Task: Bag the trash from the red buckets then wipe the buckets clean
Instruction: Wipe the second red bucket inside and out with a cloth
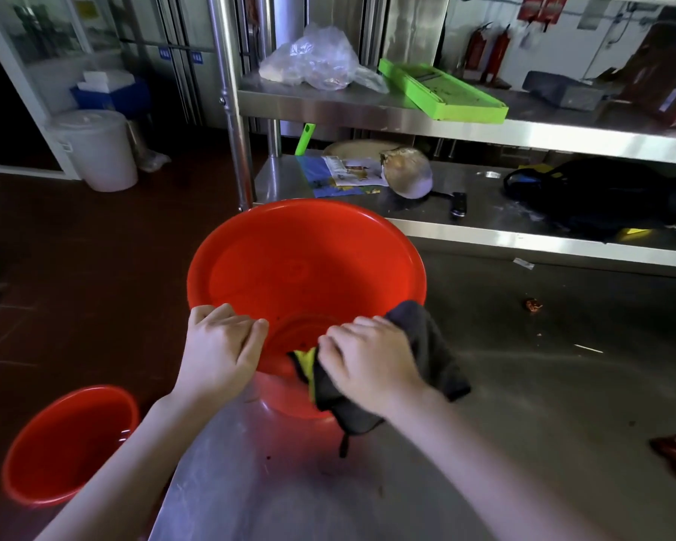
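The right hand [371, 365] is clamped on a dark cloth [430, 345] draped over the near rim of the red basin [305, 259]; just beside it, the left hand [219, 345] grips that rim. Wiping is under way, I judge; next, sweep inside. A second red bucket [67, 443] waits on the floor, below left.

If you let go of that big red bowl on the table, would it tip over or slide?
It probably would rock back flat: the big red bowl looks tilted toward the person, with the left hand gripping its near rim. It seems light, being thin plastic with almost nothing inside. It might slide on the smooth steel table.
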Available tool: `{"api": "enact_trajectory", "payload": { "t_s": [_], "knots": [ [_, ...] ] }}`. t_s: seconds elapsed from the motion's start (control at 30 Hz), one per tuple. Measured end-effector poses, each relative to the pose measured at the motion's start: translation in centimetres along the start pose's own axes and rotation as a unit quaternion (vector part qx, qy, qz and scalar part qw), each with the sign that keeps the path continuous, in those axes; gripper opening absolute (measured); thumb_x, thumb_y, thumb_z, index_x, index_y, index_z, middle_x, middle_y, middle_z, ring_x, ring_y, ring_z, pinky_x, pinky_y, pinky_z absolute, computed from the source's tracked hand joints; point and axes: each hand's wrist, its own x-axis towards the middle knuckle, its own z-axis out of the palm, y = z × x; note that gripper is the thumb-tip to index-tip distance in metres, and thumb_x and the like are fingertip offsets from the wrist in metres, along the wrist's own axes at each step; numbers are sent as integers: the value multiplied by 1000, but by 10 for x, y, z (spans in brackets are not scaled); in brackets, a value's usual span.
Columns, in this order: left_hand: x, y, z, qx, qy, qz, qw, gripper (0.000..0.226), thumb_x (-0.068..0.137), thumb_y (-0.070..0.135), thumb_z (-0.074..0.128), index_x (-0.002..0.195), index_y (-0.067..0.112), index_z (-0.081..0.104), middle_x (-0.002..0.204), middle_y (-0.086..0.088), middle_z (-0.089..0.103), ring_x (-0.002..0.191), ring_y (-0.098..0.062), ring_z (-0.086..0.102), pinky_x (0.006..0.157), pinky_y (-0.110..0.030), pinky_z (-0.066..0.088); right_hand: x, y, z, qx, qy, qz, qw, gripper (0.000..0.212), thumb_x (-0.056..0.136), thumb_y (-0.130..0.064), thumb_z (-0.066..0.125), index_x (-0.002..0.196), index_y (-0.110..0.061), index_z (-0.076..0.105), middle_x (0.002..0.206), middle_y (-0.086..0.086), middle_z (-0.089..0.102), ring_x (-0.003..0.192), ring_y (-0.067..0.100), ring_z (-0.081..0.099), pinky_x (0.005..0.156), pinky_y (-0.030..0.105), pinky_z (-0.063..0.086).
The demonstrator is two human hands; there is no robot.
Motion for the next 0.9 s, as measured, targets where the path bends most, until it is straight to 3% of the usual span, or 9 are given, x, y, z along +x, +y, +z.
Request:
{"api": "enact_trajectory", "payload": {
  "t_s": [0.07,0.17,0.27,0.4,0.57,0.63,0.7,0.8,0.9],
  "knots": [
    [-1,3,-1,-9,-2,-7,1000,51,96,27,38,46,20,29,42,9,33,51,-10,40,77,-37,36,6,46,-15,7,-57,-12,998,36,89,-29,44,60,-16,62,59,3,63,64,28,60,63,34,47],
    [-2,11,3,-13,4,18,1000,52,96,24,40,45,18,31,43,11,30,54,-6,38,79,-34,35,22,116,-35,10,-180,-4,984,29,96,-16,53,72,-7,68,71,7,63,80,28,57,93,44,43],
    [1,14,4,-17,14,13,1000,51,96,23,40,46,18,30,44,12,30,54,-7,38,79,-34,35,29,136,-32,-10,-162,-16,987,27,96,-7,56,73,-6,68,72,3,60,81,27,57,107,40,35],
    [4,12,3,-34,29,-10,999,50,95,25,41,47,22,28,44,14,29,50,-11,36,78,-37,39,8,85,-15,-27,-25,27,999,36,90,-19,49,55,-15,58,56,4,58,62,29,55,74,38,41],
    [11,17,1,-19,-4,-37,999,48,93,30,41,47,19,33,44,10,37,54,-15,40,77,-40,39,-10,-23,12,-41,56,92,993,35,93,-36,47,62,-22,58,61,-2,60,65,24,56,65,38,39],
    [7,7,-10,-39,-49,-60,996,38,88,31,47,54,16,51,60,9,54,67,-16,49,82,-42,41,-7,-44,15,-35,49,58,996,37,96,-41,45,67,-21,59,63,-4,60,64,22,56,64,37,42],
    [7,-3,-21,-54,-56,-120,990,11,81,24,63,88,18,70,109,-1,63,106,-26,51,95,-43,38,-6,-51,11,-37,20,18,999,39,97,-47,42,75,-22,62,66,-5,61,64,20,58,62,34,44],
    [18,-11,-33,-55,-79,-295,951,61,79,18,73,133,37,50,155,-4,18,140,-34,11,106,-52,30,-11,-55,7,-23,-38,-44,998,42,100,-52,34,93,-26,67,75,-7,67,69,17,62,61,32,48],
    [16,-17,-34,-52,-104,-362,925,77,84,7,63,147,39,33,160,-6,5,140,-41,20,97,-44,43,-22,-55,6,-15,-72,-92,993,42,100,-53,34,99,-27,68,76,-9,67,71,15,62,60,29,48]
  ]
}}
